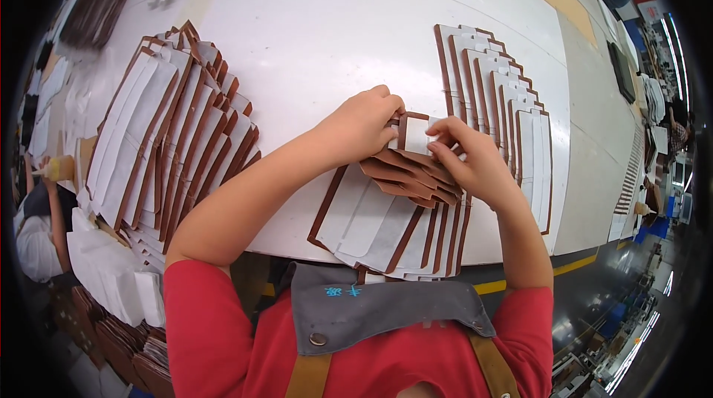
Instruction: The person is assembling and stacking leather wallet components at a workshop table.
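Note:
Between my hands is a flat, brown-edged white panel (418,131), one of a bunch whose brown ends (416,175) fold up in layers. My left hand (365,122) is closed, pinching the panel's left edge. My right hand (471,157) curls round its right side, with thumb and forefinger bent at the edge; its other fingers are partly hidden. Below them, a fanned stack of brown-edged white panels (371,223) rests at the table's front edge, against my grey apron (394,309).
The white table (327,34) carries a large fanned stack of similar panels (167,131) at left and another (494,93) at right. Brown pieces (96,8) lie at far left. White piles (119,272) stand beside the table's left end. Other people (44,227) are at the sides.

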`<state>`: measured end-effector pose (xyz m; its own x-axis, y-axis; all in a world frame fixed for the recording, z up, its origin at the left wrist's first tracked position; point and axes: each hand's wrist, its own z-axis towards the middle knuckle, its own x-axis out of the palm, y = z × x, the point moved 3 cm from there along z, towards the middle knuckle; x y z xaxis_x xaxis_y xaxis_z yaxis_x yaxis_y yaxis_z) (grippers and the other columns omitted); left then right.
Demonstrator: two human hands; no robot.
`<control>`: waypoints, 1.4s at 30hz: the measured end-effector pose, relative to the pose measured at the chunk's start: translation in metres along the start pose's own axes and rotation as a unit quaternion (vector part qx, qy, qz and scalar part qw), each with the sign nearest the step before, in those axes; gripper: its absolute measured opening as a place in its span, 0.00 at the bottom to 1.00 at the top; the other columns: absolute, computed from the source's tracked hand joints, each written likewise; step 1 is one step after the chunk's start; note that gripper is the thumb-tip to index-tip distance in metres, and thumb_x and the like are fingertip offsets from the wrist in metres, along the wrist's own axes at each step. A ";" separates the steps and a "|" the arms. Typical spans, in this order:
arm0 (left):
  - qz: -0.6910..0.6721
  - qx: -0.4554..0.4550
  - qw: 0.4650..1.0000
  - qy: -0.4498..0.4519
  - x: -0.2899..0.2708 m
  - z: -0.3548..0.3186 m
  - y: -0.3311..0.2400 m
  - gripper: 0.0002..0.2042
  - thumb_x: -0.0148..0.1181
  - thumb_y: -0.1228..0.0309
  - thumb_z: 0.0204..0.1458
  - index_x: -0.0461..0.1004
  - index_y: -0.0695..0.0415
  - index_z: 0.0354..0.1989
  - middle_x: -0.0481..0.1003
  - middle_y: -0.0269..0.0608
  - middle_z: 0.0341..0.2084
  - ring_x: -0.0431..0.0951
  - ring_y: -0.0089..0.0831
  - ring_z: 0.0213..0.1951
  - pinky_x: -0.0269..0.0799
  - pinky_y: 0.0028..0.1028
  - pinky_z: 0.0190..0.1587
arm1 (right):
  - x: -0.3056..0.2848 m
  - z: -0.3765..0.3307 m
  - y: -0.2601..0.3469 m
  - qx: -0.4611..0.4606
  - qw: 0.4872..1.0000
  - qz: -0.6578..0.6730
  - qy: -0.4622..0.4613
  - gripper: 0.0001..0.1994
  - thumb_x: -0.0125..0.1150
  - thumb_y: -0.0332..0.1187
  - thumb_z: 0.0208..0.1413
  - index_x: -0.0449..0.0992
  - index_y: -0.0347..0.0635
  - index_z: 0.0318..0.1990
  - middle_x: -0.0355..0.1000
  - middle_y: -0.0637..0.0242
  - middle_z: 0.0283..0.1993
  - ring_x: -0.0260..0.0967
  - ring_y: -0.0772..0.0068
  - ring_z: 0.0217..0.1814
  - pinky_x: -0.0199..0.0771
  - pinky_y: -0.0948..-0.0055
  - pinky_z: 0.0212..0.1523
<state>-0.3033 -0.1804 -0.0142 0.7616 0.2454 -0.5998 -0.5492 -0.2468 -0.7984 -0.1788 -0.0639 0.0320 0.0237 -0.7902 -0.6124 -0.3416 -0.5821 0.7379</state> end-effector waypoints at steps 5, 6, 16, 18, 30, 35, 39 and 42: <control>0.013 -0.024 1.000 -0.005 0.009 0.003 0.005 0.08 0.53 0.77 0.46 0.69 0.63 0.36 0.68 0.45 0.33 0.71 0.36 0.34 0.68 0.29 0.38 | 0.012 0.014 -0.024 -0.109 0.982 -0.141 -0.058 0.16 0.57 0.32 0.48 0.68 0.44 0.47 0.62 0.60 0.49 0.62 0.62 0.49 0.62 0.66 0.47; 0.041 0.006 0.998 -0.041 0.009 0.000 0.005 0.08 0.53 0.76 0.46 0.69 0.63 0.36 0.68 0.45 0.32 0.71 0.36 0.33 0.68 0.29 0.37 | 0.011 0.013 -0.025 -0.136 0.966 -0.194 -0.106 0.17 0.59 0.33 0.48 0.68 0.45 0.47 0.62 0.61 0.49 0.60 0.61 0.51 0.60 0.65 0.49; -0.016 -0.047 0.998 0.024 0.007 0.019 -0.004 0.08 0.56 0.75 0.45 0.69 0.63 0.33 0.69 0.44 0.30 0.71 0.35 0.33 0.68 0.29 0.37 | 0.012 0.014 -0.036 -0.138 0.956 -0.210 -0.151 0.21 0.62 0.39 0.45 0.69 0.47 0.48 0.62 0.64 0.50 0.56 0.62 0.55 0.51 0.63 0.54; 0.002 -0.022 0.999 0.024 0.009 0.021 -0.002 0.07 0.55 0.76 0.45 0.70 0.63 0.32 0.68 0.44 0.31 0.71 0.35 0.33 0.68 0.29 0.37 | 0.012 0.014 -0.036 -0.137 0.957 -0.204 -0.154 0.20 0.62 0.39 0.45 0.69 0.47 0.47 0.63 0.64 0.50 0.56 0.62 0.55 0.51 0.63 0.54; 0.099 0.130 0.982 -0.091 0.014 0.007 0.001 0.04 0.55 0.75 0.45 0.73 0.56 0.30 0.69 0.36 0.29 0.68 0.32 0.34 0.61 0.30 0.39 | 0.015 0.012 -0.032 -0.197 0.939 -0.228 -0.167 0.09 0.60 0.35 0.46 0.74 0.47 0.37 0.67 0.71 0.43 0.60 0.69 0.50 0.49 0.66 0.53; 0.205 0.174 0.957 -0.106 0.017 0.003 -0.001 0.04 0.56 0.72 0.46 0.73 0.54 0.30 0.68 0.34 0.29 0.67 0.32 0.33 0.59 0.29 0.39 | 0.016 0.012 -0.028 -0.236 0.922 -0.268 -0.149 0.08 0.60 0.33 0.46 0.75 0.48 0.36 0.69 0.74 0.37 0.62 0.72 0.46 0.49 0.65 0.52; 0.201 0.146 0.960 -0.133 0.018 0.000 0.000 0.05 0.57 0.71 0.45 0.72 0.55 0.30 0.68 0.34 0.28 0.67 0.32 0.34 0.59 0.30 0.39 | 0.016 0.015 -0.027 -0.221 0.926 -0.240 -0.189 0.09 0.58 0.33 0.47 0.75 0.48 0.39 0.69 0.73 0.36 0.62 0.73 0.46 0.48 0.63 0.54; 0.165 0.120 0.967 -0.151 0.017 -0.005 0.002 0.05 0.58 0.71 0.44 0.72 0.55 0.30 0.68 0.34 0.28 0.67 0.32 0.34 0.59 0.30 0.39 | 0.018 0.015 -0.027 -0.248 0.910 -0.296 -0.149 0.11 0.57 0.33 0.49 0.75 0.48 0.41 0.69 0.72 0.35 0.62 0.74 0.45 0.47 0.61 0.56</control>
<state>-0.2897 -0.1817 -0.0258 0.4151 0.4621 -0.7837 -0.8376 -0.1422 -0.5275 -0.1831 -0.0600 -0.0029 -0.2160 -0.2652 -0.9397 0.1161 -0.9626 0.2449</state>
